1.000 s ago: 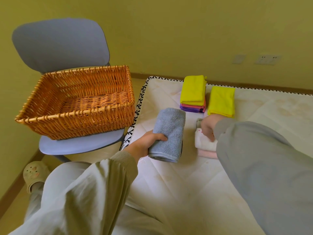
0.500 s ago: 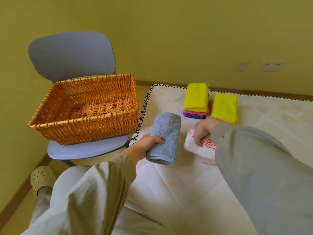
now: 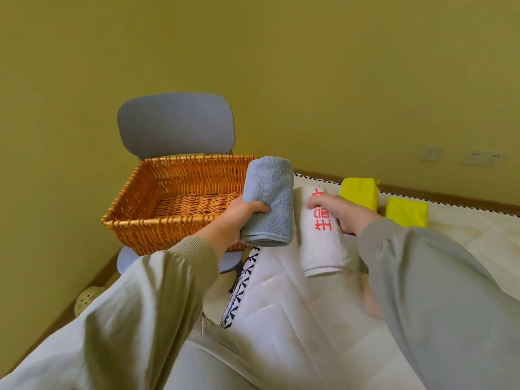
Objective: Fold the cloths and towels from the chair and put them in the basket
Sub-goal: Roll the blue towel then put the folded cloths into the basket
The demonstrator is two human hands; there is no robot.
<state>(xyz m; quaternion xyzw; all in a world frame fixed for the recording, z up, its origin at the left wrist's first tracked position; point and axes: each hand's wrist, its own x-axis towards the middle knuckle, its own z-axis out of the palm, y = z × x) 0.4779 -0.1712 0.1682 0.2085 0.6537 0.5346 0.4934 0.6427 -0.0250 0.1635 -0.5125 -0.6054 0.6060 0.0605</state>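
Observation:
My left hand [image 3: 242, 219] grips a folded grey-blue towel [image 3: 270, 198], lifted off the mattress beside the right rim of the wicker basket [image 3: 132, 220]. The basket stands on the seat of a grey chair [image 3: 174, 122], and no cloth shows in the part of its inside that I see. My right hand [image 3: 342, 215] grips a folded white towel with red lettering [image 3: 320, 240], held up just right of the grey one. Two folded yellow cloths [image 3: 358, 191] [image 3: 405, 211] lie on the mattress behind my right hand.
A white mattress [image 3: 295, 319] with a black-and-white patterned edge fills the lower right. The yellow-green wall rises behind, with sockets [image 3: 478, 158] at the right. A beige shoe [image 3: 85, 298] shows on the floor at the lower left.
Both hands have lifted their towels off the mattress and carried them left, toward the basket. The view has tilted up and swung left.

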